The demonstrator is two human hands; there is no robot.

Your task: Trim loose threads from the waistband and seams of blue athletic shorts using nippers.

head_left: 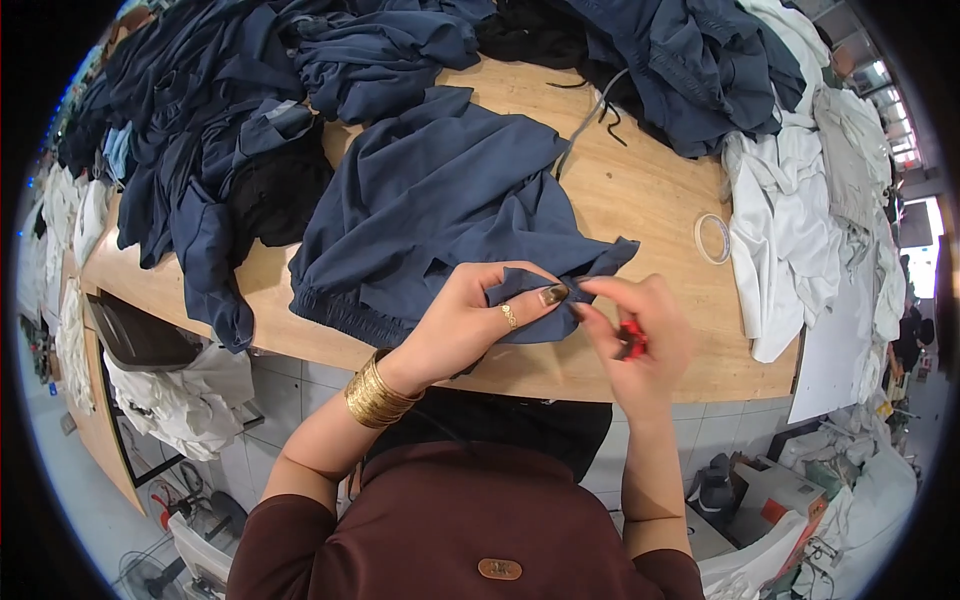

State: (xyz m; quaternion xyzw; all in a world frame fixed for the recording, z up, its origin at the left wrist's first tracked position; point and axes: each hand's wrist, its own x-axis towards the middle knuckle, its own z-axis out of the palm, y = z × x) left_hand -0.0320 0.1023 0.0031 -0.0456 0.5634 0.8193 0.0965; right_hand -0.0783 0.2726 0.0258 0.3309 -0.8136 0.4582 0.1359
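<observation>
A dark blue garment (440, 190) with a gathered elastic edge lies spread on the wooden table in front of me. My left hand (475, 315), wearing a ring and a wide gold bracelet, pinches an edge of this cloth between thumb and fingers. Close beside it, my right hand (645, 330) is closed, its thumb and index finger brought to the same edge. Tucked in the right palm is a small red-handled tool (632, 342); the fingers hide most of it, so its exact kind does not show.
Heaped dark blue garments (200, 110) cover the table's left, with more (690, 70) at the far right. A tape roll (712, 239) lies near white cloth (780, 220) on the right. Below the table stand a dark bin (150, 335) at left and a cardboard box (780, 500) at right.
</observation>
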